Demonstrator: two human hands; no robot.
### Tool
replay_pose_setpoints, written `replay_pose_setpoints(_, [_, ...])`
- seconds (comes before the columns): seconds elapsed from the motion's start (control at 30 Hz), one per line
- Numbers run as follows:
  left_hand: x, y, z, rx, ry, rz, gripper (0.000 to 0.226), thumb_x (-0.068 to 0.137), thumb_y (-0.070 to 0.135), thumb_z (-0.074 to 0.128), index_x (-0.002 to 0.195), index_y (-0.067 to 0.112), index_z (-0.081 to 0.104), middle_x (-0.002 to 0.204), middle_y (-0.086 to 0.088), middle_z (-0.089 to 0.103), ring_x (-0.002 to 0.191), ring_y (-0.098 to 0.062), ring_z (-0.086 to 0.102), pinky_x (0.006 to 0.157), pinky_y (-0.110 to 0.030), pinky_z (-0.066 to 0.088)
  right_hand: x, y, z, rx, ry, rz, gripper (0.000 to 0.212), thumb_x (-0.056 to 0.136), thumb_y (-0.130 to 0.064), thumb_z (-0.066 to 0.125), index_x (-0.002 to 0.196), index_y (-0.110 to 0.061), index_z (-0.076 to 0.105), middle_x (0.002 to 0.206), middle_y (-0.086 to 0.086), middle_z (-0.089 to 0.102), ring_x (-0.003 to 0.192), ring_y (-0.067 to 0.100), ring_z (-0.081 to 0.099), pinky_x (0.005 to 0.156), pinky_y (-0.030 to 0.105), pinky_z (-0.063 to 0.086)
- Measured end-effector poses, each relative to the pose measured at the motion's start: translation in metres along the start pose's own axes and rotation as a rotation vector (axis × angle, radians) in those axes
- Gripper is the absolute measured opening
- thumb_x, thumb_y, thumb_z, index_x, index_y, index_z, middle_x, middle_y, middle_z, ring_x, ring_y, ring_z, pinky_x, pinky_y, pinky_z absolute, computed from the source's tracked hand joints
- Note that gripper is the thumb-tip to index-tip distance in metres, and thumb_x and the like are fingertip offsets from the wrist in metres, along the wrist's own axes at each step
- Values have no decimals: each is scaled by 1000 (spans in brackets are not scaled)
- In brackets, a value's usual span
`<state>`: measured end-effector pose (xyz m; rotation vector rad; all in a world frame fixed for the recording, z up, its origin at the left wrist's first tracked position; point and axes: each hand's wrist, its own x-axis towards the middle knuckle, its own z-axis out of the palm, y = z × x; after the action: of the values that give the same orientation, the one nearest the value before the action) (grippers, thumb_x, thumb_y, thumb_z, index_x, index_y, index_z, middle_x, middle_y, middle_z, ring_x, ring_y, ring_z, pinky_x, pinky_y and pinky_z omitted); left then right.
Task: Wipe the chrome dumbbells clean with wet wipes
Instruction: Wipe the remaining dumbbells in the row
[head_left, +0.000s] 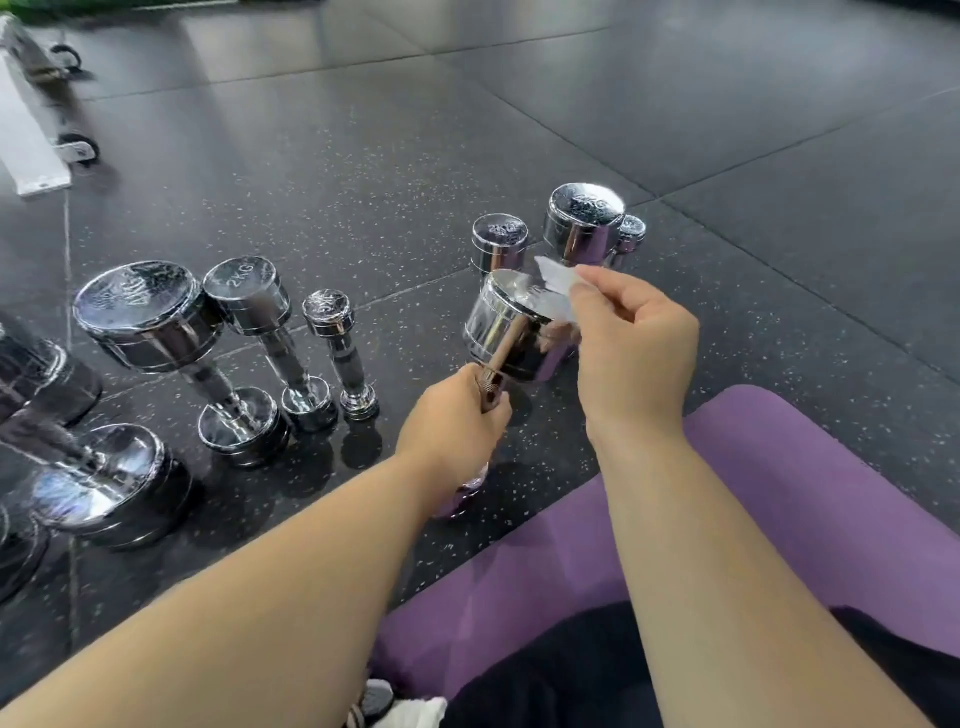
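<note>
My left hand (457, 415) is clenched round the handle of a dumbbell (506, 322). It tilts away from me, with its lower head down by the floor (363, 182) beside the mat (779, 493) (whether it rests there I cannot tell). My right hand (631, 338) pinches a wipe (556, 288) against the rim of the upper head.

Slip is the likeliest trouble. The chrome is wet and I hold a tilted weight one-handed, so a hard push with the wipe could twist it out of my hold and knock it into the far dumbbells (582, 218) just beyond. The wipe is also bunched small and may miss parts of the face. The left row (156, 322) stands well apart.
</note>
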<state>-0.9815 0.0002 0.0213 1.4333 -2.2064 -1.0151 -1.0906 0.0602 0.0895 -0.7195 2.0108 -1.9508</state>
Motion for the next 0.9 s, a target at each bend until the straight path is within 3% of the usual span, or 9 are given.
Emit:
replay_pose_setpoints(0.07, [0, -4, -2, 41, -2, 2, 14, 94, 33, 53, 86, 21, 52, 78, 2, 62, 72, -22, 56, 64, -34, 45, -3, 7, 2, -33, -33, 9, 19, 85, -18, 64, 83, -36, 70, 81, -4, 73, 71, 9, 60, 71, 26, 49])
replay_pose_setpoints(0.17, [-2, -9, -8, 43, 29, -50, 19, 94, 29, 56, 80, 19, 48, 72, 0, 56, 66, -20, 50, 57, -33, 35, -7, 16, 3, -57, -16, 113, 19, 87, -16, 64, 86, -34, 70, 86, -7, 72, 77, 10, 63, 73, 27, 50])
replay_pose_setpoints(0.23, [-1, -12, -13, 63, 84, -69, 17, 94, 27, 57, 83, 15, 51, 71, 0, 56, 69, -24, 50, 58, -34, 33, -8, 19, 7, 49, -6, 310, 14, 90, -12, 65, 97, -22, 74, 91, -6, 72, 81, 9, 65, 75, 25, 53])
replay_pose_setpoints(0.3, [1, -12, -18, -11, 138, -91, 14, 92, 24, 57, 84, 14, 54, 69, 0, 56, 68, -23, 50, 56, -34, 33, -10, 18, 17, 213, -130, 487, 9, 93, -11, 65, 93, -16, 73, 85, -3, 74, 80, 11, 67, 76, 25, 54])
replay_pose_setpoints(0.4, [11, 0, -25, -251, 215, -98, 23, 90, 20, 58, 70, 20, 48, 60, 5, 50, 58, -18, 42, 49, -30, 34, -5, 11, 41, 427, -271, 516, 14, 95, -8, 61, 91, -10, 74, 75, 1, 72, 78, 17, 64, 75, 29, 52])
replay_pose_setpoints(0.53, [18, 24, -17, -448, 245, -13, 40, 91, -1, 57, 72, 31, 42, 70, 11, 47, 60, -2, 40, 50, -4, 36, 10, 2, 52, 564, -286, 512, 25, 94, -6, 59, 116, 3, 68, 69, -1, 70, 61, 8, 63, 58, 20, 51])
replay_pose_setpoints(0.73, [45, 29, -3, -611, 311, -84, 27, 84, 2, 62, 64, 14, 49, 59, 4, 52, 56, -11, 39, 45, -20, 35, 27, 3, 68, 732, -237, 569, 26, 96, -9, 57, 117, 4, 67, 109, 18, 72, 87, 21, 69, 79, 31, 59])
replay_pose_setpoints(0.83, [67, 24, -17, -588, 395, -75, 16, 85, 5, 63, 74, 12, 54, 69, -1, 57, 62, -11, 43, 52, -25, 39, 39, -4, 92, 718, -328, 568, 25, 97, -7, 55, 116, 3, 68, 106, 16, 72, 88, 22, 69, 73, 30, 60])
replay_pose_setpoints(0.9, [77, 15, -22, -487, 438, -75, 23, 87, 4, 61, 75, 20, 51, 75, -3, 58, 68, -14, 45, 59, -29, 42, 41, -6, 103, 630, -361, 568, 23, 96, -8, 57, 114, -2, 70, 103, 13, 74, 86, 22, 70, 68, 29, 59])
